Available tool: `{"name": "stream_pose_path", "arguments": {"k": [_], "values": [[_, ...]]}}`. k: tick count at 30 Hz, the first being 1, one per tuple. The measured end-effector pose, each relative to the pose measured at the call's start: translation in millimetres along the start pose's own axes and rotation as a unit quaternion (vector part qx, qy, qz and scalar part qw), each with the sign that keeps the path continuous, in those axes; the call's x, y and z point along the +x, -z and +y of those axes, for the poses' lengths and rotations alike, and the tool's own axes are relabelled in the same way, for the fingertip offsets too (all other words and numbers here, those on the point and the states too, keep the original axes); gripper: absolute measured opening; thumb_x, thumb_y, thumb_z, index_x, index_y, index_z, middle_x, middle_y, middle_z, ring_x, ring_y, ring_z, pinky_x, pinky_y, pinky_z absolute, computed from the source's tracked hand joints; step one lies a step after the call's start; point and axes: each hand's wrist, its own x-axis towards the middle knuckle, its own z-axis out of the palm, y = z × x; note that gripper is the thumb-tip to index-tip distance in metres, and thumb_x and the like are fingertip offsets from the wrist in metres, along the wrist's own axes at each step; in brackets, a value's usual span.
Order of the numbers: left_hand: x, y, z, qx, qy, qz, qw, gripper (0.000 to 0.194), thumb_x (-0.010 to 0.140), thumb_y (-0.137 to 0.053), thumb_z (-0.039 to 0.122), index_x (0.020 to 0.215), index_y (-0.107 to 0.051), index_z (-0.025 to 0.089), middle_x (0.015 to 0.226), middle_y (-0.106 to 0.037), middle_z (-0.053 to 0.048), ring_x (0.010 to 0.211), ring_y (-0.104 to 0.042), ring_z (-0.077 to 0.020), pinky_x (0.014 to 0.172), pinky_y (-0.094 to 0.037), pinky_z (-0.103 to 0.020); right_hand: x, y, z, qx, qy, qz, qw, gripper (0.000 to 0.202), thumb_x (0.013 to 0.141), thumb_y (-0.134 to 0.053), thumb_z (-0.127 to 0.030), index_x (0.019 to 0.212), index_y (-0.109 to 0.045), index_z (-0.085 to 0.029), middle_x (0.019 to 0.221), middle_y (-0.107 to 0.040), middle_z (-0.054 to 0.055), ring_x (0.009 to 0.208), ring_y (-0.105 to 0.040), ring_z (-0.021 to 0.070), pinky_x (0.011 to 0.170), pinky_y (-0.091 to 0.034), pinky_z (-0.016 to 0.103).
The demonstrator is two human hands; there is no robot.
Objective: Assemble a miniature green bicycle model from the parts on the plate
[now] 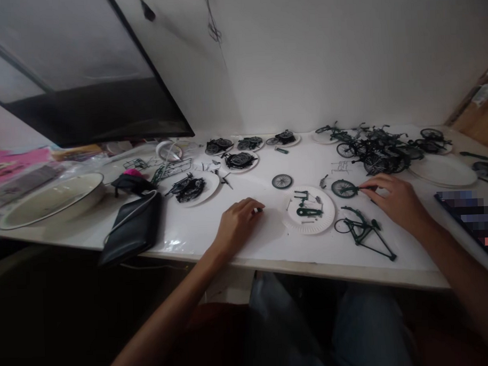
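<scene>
On the right half of the tabletop (266,246), set back from the front edge, is the miniature wheel assembly (344,188): a dark spoked wheel with a green stem pointing to the right edge. My right hand (394,196) is closed in a pinch, thumb and fingertips gripping the stem; whether the wheel touches the surface, I cannot tell. Between this assembly and the front edge lies the green bicycle frame (363,232), flat and untouched. Just beside both, toward the left edge, the paper plate (329,204) carries a green chain guard (309,213) and other small parts. A loose wheel (282,181) lies flat behind this plate.

My left hand (238,223) is near the front edge, left of the plate, fingers curled and nearly closed; a small dark part (260,209) shows at the fingertips.

Toward the rear edge, right of centre, is a heap of bicycles (381,151). Stacked plates (444,172) are located between that heap and the right edge. Toward the left edge are a plate of black parts (210,185), a black pouch (135,229) overhanging the front edge, and a basin (52,203).
</scene>
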Motion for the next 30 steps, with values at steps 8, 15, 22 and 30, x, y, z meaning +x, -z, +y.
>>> {"name": "stream_pose_path", "arguments": {"k": [8, 15, 22, 30], "values": [[0.5, 0.6, -0.5, -0.014, -0.005, 0.004, 1.000, 0.015, 0.092, -0.054, 0.011, 0.103, -0.060, 0.019, 0.092, -0.068, -0.005, 0.083, -0.064, -0.0195, 0.077, -0.052, -0.036, -0.5, 0.2, 0.1, 0.019, -0.004, -0.004, 1.000, 0.018, 0.091, -0.060, -0.039, 0.092, -0.072, -0.025, 0.100, -0.074, 0.007, 0.093, -0.069, 0.0278, 0.086, -0.053, 0.042], [0.8, 1.4, 0.8, -0.006, -0.020, 0.009, 1.000, 0.011, 0.094, -0.053, 0.014, 0.100, -0.061, 0.019, 0.095, -0.068, -0.005, 0.084, -0.063, -0.0197, 0.077, -0.050, -0.035, -0.5, 0.9, -0.7, 0.027, -0.005, -0.010, 1.000, 0.016, 0.091, -0.061, -0.038, 0.091, -0.071, -0.025, 0.100, -0.074, 0.006, 0.094, -0.069, 0.0273, 0.087, -0.053, 0.042], [0.6, 4.6, 3.6, -0.007, -0.012, -0.007, 1.000, 0.006, 0.095, -0.057, 0.020, 0.093, -0.062, 0.020, 0.095, -0.070, -0.005, 0.085, -0.063, -0.0206, 0.077, -0.050, -0.036, 0.4, 3.2, -7.2, 0.023, -0.011, -0.010, 1.000, 0.014, 0.091, -0.062, -0.036, 0.090, -0.070, -0.024, 0.098, -0.073, 0.005, 0.092, -0.069, 0.0257, 0.086, -0.053, 0.042], [0.9, 3.0, 1.5, 0.011, -0.014, -0.003, 1.000, 0.015, 0.093, -0.051, 0.010, 0.100, -0.059, 0.020, 0.101, -0.069, -0.005, 0.088, -0.064, -0.0207, 0.078, -0.049, -0.036, 0.0, 2.3, -3.6, 0.025, -0.015, -0.014, 0.999, 0.015, 0.090, -0.061, -0.036, 0.089, -0.070, -0.025, 0.096, -0.073, 0.005, 0.090, -0.069, 0.0257, 0.084, -0.054, 0.042]]}}
